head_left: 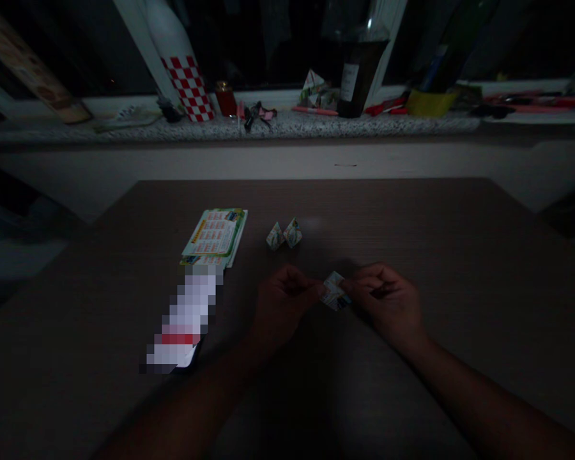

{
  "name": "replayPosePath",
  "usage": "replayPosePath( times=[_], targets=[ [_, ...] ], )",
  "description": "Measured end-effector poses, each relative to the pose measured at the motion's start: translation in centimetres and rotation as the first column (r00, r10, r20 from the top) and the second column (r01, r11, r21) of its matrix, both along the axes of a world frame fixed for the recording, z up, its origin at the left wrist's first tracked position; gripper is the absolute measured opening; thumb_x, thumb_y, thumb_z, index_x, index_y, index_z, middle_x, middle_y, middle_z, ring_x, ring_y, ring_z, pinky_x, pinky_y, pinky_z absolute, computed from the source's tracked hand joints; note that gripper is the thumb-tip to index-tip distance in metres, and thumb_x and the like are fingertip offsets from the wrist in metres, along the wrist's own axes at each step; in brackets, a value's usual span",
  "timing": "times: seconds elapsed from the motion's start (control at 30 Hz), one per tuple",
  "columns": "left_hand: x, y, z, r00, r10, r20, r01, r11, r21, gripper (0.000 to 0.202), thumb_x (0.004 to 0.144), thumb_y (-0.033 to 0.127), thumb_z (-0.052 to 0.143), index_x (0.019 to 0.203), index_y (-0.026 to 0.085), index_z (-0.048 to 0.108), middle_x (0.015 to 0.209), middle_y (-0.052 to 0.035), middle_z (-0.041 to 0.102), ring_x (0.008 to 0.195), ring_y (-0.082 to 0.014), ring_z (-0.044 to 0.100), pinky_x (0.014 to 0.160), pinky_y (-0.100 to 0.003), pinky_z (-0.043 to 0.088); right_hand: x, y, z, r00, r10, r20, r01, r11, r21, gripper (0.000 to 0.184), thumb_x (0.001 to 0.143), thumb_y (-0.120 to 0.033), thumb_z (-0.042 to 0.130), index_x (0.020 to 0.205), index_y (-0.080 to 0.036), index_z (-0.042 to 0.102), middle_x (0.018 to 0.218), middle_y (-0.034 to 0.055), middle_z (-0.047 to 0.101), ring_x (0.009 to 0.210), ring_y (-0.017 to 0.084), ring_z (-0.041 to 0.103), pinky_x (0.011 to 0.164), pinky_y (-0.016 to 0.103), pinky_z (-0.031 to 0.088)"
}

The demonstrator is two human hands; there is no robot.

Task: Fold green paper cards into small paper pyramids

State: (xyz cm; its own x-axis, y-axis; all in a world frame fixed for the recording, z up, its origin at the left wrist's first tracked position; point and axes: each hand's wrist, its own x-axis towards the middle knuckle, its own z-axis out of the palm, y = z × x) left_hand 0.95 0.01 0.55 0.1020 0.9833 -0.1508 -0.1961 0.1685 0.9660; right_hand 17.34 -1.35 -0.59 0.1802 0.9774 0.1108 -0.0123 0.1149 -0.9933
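Note:
A small folded piece of printed paper is pinched between both hands just above the dark wooden table. My left hand grips its left edge with curled fingers. My right hand grips its right edge the same way. Two finished folded paper pieces stand side by side on the table a little beyond my hands. A stack of printed calendar sheets lies to the left of them.
A blurred flat object lies near my left forearm. Along the stone windowsill at the back stand a red-and-white checkered bottle, a small red jar, a dark bottle, pens and clutter.

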Motion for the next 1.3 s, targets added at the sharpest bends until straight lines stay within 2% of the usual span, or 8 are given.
replayPosePath(
  times=[0.17,0.37,0.47,0.57,0.7,0.9,1.1,1.3],
  targets=[
    [0.11,-0.15,0.14,1.000,-0.011,-0.020,0.011,1.000,0.012,0.022,0.060,0.017,0.077,0.066,0.015,0.056,0.065,0.0023,0.065,0.061,-0.0094,0.059,0.059,-0.020,0.047,0.13,-0.03,0.05,0.999,0.007,0.052,-0.008,1.000,0.026,0.018,0.067,-0.024,0.075,0.068,-0.018,0.058,0.056,-0.0010,0.066,0.047,0.010,0.059,0.044,0.018,0.047],
    [-0.02,-0.10,-0.32,0.986,-0.135,-0.094,0.141,0.988,0.059,0.018,0.068,0.024,0.073,0.083,0.015,0.067,0.076,-0.0012,0.066,0.069,-0.0128,0.060,0.064,-0.023,0.047,0.21,-0.34,-0.24,0.986,0.087,0.142,-0.096,0.994,0.054,0.017,0.071,-0.025,0.073,0.070,-0.018,0.058,0.057,-0.0005,0.065,0.049,0.011,0.059,0.047,0.020,0.048],
    [-0.10,0.01,-0.22,0.972,-0.168,-0.163,0.189,0.975,0.119,0.012,0.073,0.026,0.069,0.074,0.014,0.068,0.069,-0.0011,0.063,0.065,-0.0128,0.058,0.062,-0.023,0.044,0.15,-0.44,-0.26,0.979,0.120,0.163,-0.129,0.991,0.043,0.018,0.071,-0.027,0.073,0.070,-0.018,0.057,0.056,-0.0005,0.063,0.049,0.011,0.058,0.046,0.021,0.046],
    [-0.17,0.06,0.03,0.966,-0.169,-0.193,0.203,0.964,0.173,0.011,0.075,0.024,0.066,0.070,0.015,0.069,0.068,-0.0012,0.061,0.065,-0.0128,0.056,0.061,-0.022,0.043,0.13,-0.38,-0.22,0.980,0.172,0.099,-0.175,0.984,0.030,0.018,0.071,-0.026,0.073,0.078,-0.018,0.059,0.061,-0.0003,0.064,0.054,0.011,0.059,0.051,0.021,0.048],
    [-0.20,0.07,0.17,0.979,-0.150,-0.138,0.168,0.977,0.128,0.012,0.075,0.024,0.065,0.070,0.014,0.068,0.069,-0.0011,0.060,0.065,-0.0129,0.055,0.061,-0.022,0.042,0.20,-0.26,-0.32,0.952,0.297,0.072,-0.296,0.955,-0.033,0.021,0.072,-0.027,0.071,0.088,-0.017,0.063,0.072,0.0022,0.067,0.063,0.013,0.061,0.056,0.023,0.049],
    [-0.12,0.01,0.21,0.982,-0.165,-0.093,0.175,0.978,0.110,0.013,0.076,0.024,0.065,0.073,0.013,0.069,0.070,-0.0017,0.063,0.068,-0.0133,0.055,0.064,-0.022,0.042,0.05,-0.26,-0.71,0.909,0.358,0.213,-0.352,0.934,-0.067,0.018,0.077,-0.033,0.066,0.070,-0.015,0.066,0.061,-0.0002,0.058,0.056,0.011,0.051,0.051,0.022,0.041],
    [0.18,-0.21,0.45,0.983,-0.159,-0.089,0.166,0.982,0.085,0.012,0.075,0.024,0.065,0.069,0.014,0.069,0.066,-0.0006,0.062,0.065,-0.0127,0.054,0.062,-0.022,0.042,-0.06,-0.24,-0.44,0.924,0.353,0.147,-0.341,0.935,-0.098,0.026,0.076,-0.037,0.065,0.061,-0.015,0.061,0.052,-0.0033,0.047,0.048,0.008,0.040,0.045,0.021,0.032],
    [0.11,-0.19,0.04,0.984,-0.161,-0.075,0.167,0.982,0.082,0.015,0.075,0.028,0.066,0.072,0.014,0.070,0.069,-0.0023,0.065,0.067,-0.0142,0.057,0.064,-0.023,0.044,-0.17,-0.25,-0.31,0.925,0.359,0.123,-0.344,0.931,-0.125,0.030,0.076,-0.041,0.065,0.061,-0.016,0.059,0.054,-0.0027,0.047,0.049,0.009,0.041,0.045,0.020,0.034]
  ],
)
